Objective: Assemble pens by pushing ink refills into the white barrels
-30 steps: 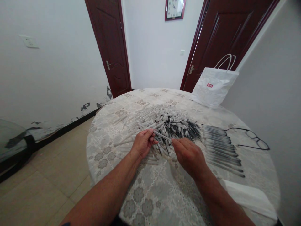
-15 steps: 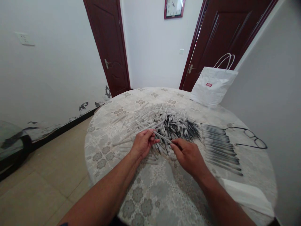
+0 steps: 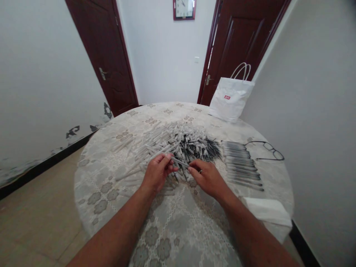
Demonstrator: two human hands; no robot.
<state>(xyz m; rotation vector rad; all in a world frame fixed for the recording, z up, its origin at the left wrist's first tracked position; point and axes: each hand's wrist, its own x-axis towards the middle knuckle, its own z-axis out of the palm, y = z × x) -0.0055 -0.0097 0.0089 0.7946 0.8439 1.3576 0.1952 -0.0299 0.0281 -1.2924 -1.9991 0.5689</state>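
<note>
Stretched forward over the near side of the pile (image 3: 196,141), my left hand (image 3: 158,173) and right hand (image 3: 209,177) pinch opposite ends of a slim, straight tube (image 3: 180,162), fingertips closed. Pale, dark-tipped sticks (image 3: 241,161) line up right of the pile; beyond it stands a creased white bag (image 3: 231,98).

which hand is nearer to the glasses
Right. The right hand is left of the glasses, with the row of thin sticks between them. The left hand is farther left, beyond the right hand.
</note>
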